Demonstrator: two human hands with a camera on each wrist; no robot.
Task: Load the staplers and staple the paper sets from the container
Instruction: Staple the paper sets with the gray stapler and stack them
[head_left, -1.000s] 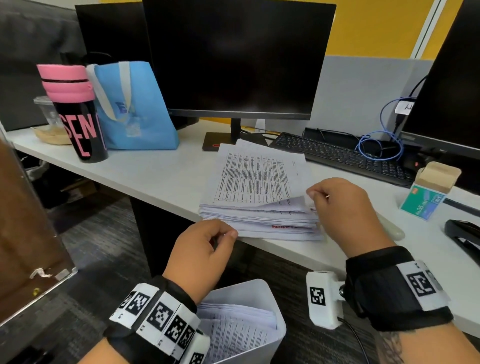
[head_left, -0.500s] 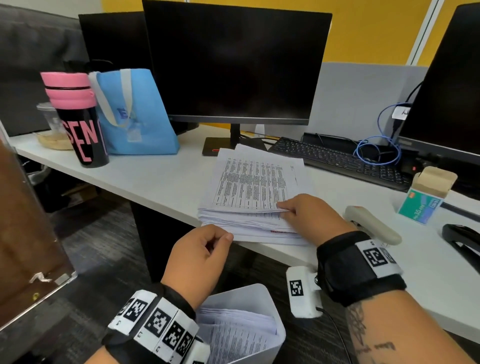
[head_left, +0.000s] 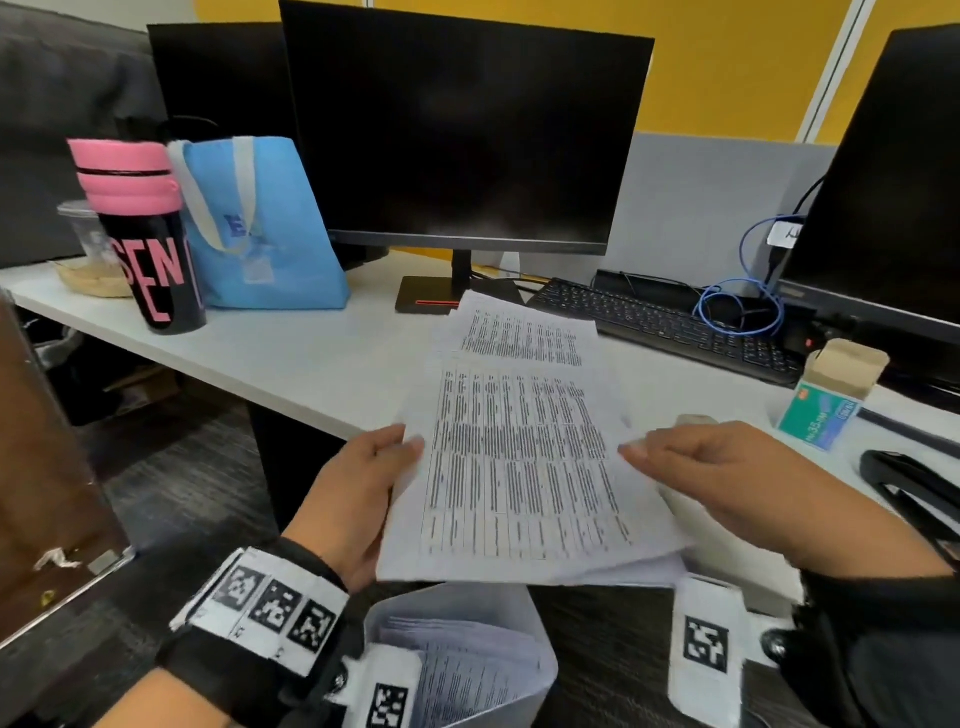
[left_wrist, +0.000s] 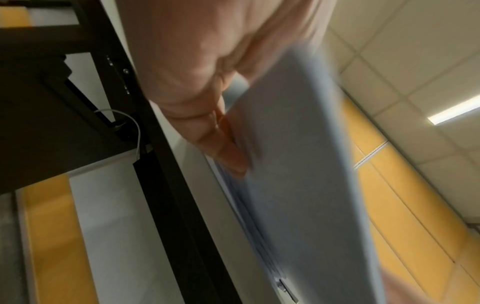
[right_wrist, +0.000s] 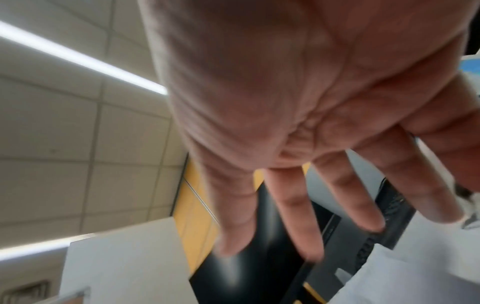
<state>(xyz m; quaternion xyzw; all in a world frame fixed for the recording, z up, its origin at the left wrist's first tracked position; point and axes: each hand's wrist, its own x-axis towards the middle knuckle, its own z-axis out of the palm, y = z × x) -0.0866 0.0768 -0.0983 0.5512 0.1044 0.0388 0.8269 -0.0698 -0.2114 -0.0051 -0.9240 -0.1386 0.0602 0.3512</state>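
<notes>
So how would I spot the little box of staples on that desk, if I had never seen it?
Start at the keyboard in front of the monitor on the far right. Just past its right end, on the white desk, stands a small box of staples. It is the only green-labelled thing there, with a tan cardboard flap open on top, and sits behind the black stapler.

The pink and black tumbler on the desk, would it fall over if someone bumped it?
Probably fairly easily. The pink and black tumbler stands tall and upright on a base narrower than its pink lid, so it looks top-heavy. It would likely roll once down, being round. How full it is cannot be seen, so its weight is a guess.
</notes>
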